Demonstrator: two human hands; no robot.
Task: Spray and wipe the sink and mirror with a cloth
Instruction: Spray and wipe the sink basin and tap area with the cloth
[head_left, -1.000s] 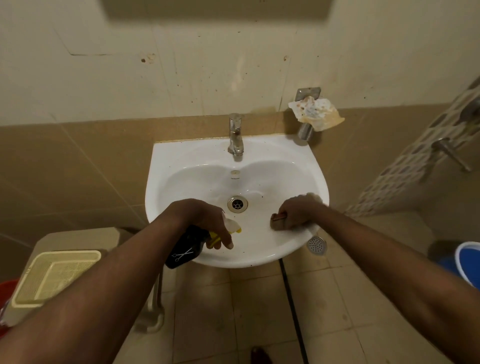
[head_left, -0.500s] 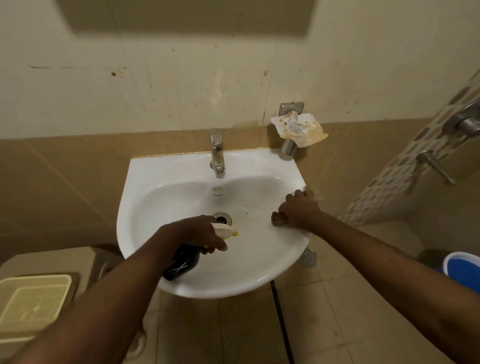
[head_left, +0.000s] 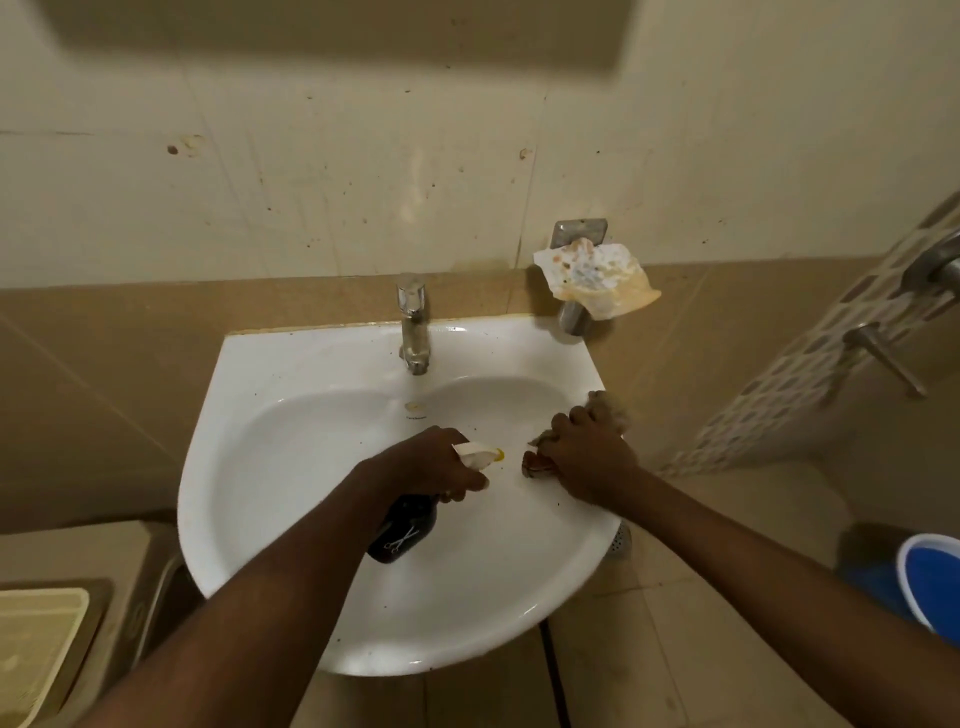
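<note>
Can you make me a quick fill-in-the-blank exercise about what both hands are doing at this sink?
1. The left hand holds a dark spray ____ over the sink.
2. The right hand presses a ____ against the basin's right side.
3. The tap stands at the sink's ____ edge, by the wall.

Missing words: bottle; cloth; back

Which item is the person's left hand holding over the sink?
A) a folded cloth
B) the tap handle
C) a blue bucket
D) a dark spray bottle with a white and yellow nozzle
D: the left hand grips the dark spray bottle over the sink, while the right hand presses the cloth.
</note>
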